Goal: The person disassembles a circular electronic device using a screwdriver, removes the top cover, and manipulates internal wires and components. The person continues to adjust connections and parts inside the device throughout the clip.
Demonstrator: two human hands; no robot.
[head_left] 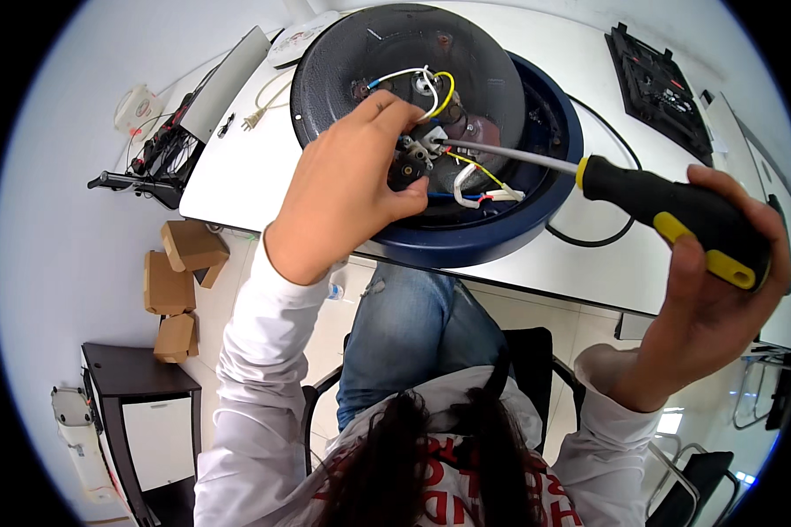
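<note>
Dark hair [431, 457] fills the lower edge. Right hand [703, 290] grips one black-and-yellow screwdriver [668, 211], tip at the wiring; left hand [343, 189] pinches a connector inside one upturned blue appliance base [466, 237] on the white table [589, 255]. Three cardboard boxes [180, 285] lie below.

A white table [237, 167] fills the upper frame, carrying a round blue appliance [501, 228] at centre, a black panel [659, 88] upper right, and a plug [253, 119] upper left.

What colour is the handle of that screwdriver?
The screwdriver handle is black with yellow parts, held in the right hand; seen in the head view.
</note>
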